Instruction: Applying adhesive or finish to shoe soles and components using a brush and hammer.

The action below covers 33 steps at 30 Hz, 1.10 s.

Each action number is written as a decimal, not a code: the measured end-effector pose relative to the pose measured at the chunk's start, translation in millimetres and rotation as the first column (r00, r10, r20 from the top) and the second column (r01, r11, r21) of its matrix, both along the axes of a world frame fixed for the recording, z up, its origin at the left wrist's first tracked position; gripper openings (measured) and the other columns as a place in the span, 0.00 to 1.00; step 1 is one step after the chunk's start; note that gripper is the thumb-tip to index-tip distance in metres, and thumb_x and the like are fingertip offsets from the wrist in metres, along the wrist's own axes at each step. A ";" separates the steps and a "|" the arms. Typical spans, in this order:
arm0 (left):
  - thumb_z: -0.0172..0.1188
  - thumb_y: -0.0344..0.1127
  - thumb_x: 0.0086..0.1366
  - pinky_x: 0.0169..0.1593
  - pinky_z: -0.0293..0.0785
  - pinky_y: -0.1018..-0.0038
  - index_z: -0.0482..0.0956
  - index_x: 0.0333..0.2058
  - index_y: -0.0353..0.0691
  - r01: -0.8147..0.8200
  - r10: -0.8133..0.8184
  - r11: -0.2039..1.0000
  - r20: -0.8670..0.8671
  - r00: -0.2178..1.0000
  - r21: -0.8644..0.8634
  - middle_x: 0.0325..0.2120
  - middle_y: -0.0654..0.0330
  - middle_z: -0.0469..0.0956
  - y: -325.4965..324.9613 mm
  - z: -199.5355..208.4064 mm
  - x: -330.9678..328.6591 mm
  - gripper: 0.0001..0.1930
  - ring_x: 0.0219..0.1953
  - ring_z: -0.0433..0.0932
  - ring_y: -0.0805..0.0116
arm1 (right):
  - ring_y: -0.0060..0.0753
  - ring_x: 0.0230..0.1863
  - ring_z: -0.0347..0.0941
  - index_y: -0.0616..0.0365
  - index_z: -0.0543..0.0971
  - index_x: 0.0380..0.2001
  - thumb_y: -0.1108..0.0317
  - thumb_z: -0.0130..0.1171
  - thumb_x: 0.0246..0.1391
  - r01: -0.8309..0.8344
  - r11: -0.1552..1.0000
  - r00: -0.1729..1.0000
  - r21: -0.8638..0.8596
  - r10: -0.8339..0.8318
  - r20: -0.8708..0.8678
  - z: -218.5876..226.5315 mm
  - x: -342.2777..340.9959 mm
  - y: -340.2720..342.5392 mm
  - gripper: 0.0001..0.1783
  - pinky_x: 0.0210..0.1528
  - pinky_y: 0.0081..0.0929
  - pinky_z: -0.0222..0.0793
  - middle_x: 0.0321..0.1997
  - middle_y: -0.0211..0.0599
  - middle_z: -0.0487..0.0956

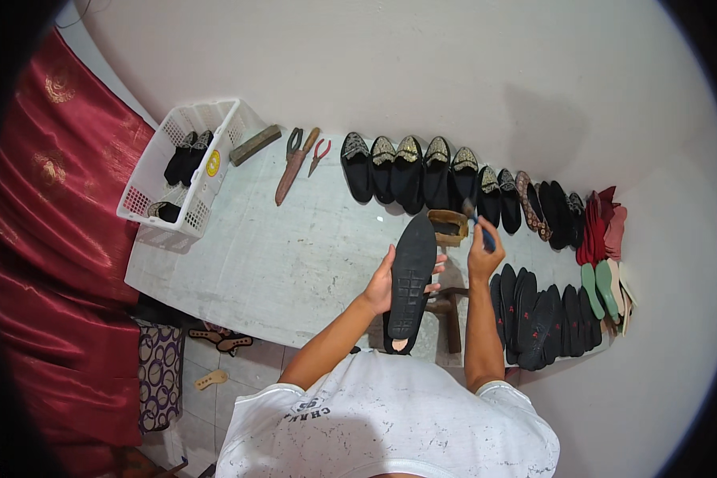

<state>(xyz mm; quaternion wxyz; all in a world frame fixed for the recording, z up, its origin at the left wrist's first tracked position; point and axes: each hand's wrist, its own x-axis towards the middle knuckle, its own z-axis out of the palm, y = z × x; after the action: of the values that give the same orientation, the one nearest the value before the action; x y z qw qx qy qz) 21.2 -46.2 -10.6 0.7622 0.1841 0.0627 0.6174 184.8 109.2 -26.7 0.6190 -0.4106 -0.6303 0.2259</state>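
My left hand (381,285) is closed around a black shoe sole (413,279), its ridged underside facing up. Its thumb lies along the left edge and fingertips show at the right. Below the sole's lower end another dark shoe part with a pale tip shows, mostly hidden. My right hand (486,251) grips a blue-handled brush (475,217), its head blurred. The brush is beside a small yellow-brown container (448,226) with dark contents. Between my forearms a hammer (452,323) lies on the pale table (215,255).
A white basket (203,219) holding black shoes stands left. Nearby are a wooden block (255,146), scissors (294,143), a wooden-handled tool (296,167) and red pliers (319,157). Black shoes (407,171) line the wall; black soles (526,307) and green insoles (607,288) lie right.
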 end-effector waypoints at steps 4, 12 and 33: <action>0.27 0.68 0.68 0.62 0.65 0.54 0.52 0.67 0.41 0.024 -0.025 0.999 0.033 0.999 0.031 0.64 0.47 0.58 3.1 -0.2 -2.5 0.41 0.63 0.64 0.55 | 0.31 0.43 0.79 0.67 0.81 0.37 0.79 0.59 0.53 -0.008 0.996 0.999 0.084 0.012 -0.049 3.5 -7.9 -2.2 0.08 0.46 0.26 0.73 0.39 0.42 0.82; 0.26 0.68 0.68 0.62 0.66 0.55 0.53 0.67 0.41 0.013 -0.015 1.000 0.058 0.998 0.029 0.63 0.47 0.60 5.9 -1.2 -2.7 0.41 0.63 0.63 0.55 | 0.33 0.40 0.79 0.66 0.81 0.36 0.79 0.60 0.51 0.025 0.994 0.999 -0.102 -0.023 0.025 -22.4 -3.9 -6.6 0.07 0.44 0.27 0.73 0.38 0.43 0.82; 0.25 0.70 0.67 0.64 0.61 0.51 0.50 0.68 0.42 0.035 -0.035 0.999 -0.019 0.999 0.004 0.66 0.44 0.54 6.7 0.8 -2.6 0.42 0.65 0.60 0.53 | 0.30 0.34 0.79 0.65 0.81 0.34 0.75 0.60 0.52 0.044 0.983 0.993 -0.179 -0.023 0.117 -38.2 -0.6 2.6 0.06 0.40 0.27 0.72 0.31 0.40 0.82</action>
<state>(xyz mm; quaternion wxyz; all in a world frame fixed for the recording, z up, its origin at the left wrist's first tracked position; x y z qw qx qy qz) 18.6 -39.5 -9.8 0.7718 0.1925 0.0653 0.6025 184.2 111.8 -64.8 0.5458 -0.4880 -0.6344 0.2479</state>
